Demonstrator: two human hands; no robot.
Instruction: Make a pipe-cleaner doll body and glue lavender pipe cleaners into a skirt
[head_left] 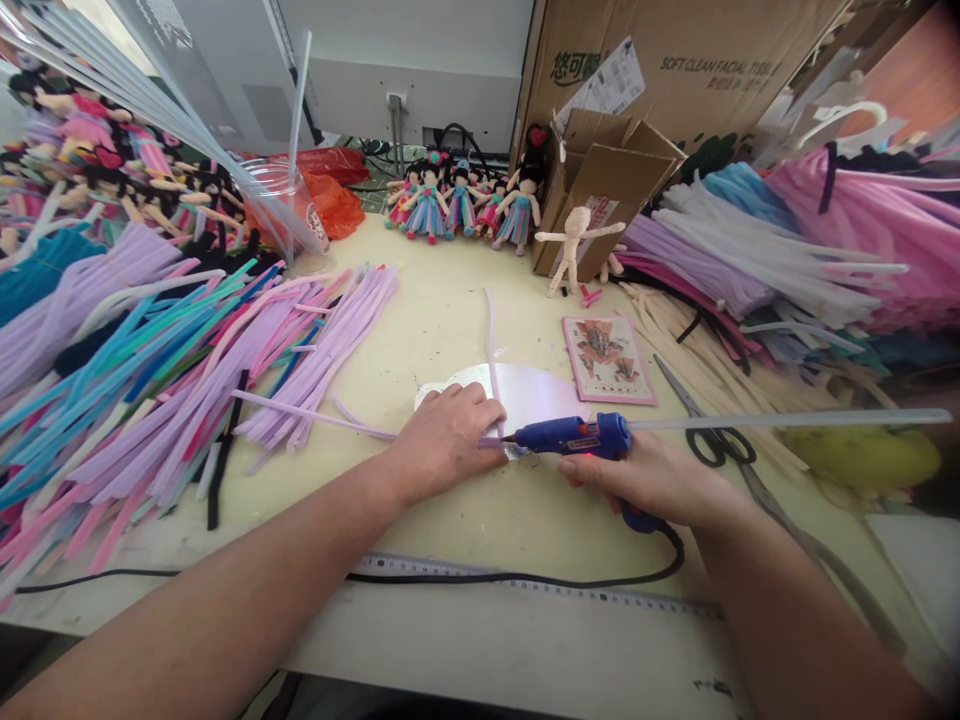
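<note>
My right hand [637, 475] is wrapped round a blue glue gun [574, 436], with a long clear glue stick [787, 419] jutting from its back end. The gun's nozzle points left and meets a lilac pipe cleaner [491, 441] beside my left fingers. My left hand [448, 428] is closed, pressing that pipe cleaner down on a shiny silvery sheet [534, 390]. One lilac length trails out to the left from under the hand. Another lilac strip [490, 330] stands away toward the back of the table. My left fingertips are partly hidden.
Bundles of coloured pipe cleaners [187, 390] cover the left side, and more bundles [765, 240] lie at right. Small dolls [461, 200] stand at the back near an opened carton [600, 180]. Scissors [712, 432] and a picture card [609, 360] lie right. A black cord [480, 578] crosses the front.
</note>
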